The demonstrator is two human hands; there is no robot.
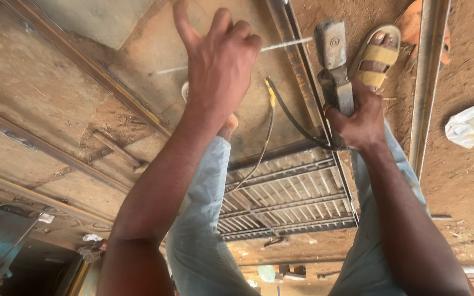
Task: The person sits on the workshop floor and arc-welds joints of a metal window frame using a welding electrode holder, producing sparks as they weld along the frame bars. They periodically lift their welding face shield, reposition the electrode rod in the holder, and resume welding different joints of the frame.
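I stand over a metal frame lying on dirt ground. Its grille section, below my hands, looks already assembled; the flat sheet beyond my left hand shows no fresh work that I can make out, so I judge the job partway. My left hand is raised, fingers curled together around a thin white rod. My right hand wraps tightly around a grey power tool, its black cable looping leftward. My sandalled foot rests just beyond the tool
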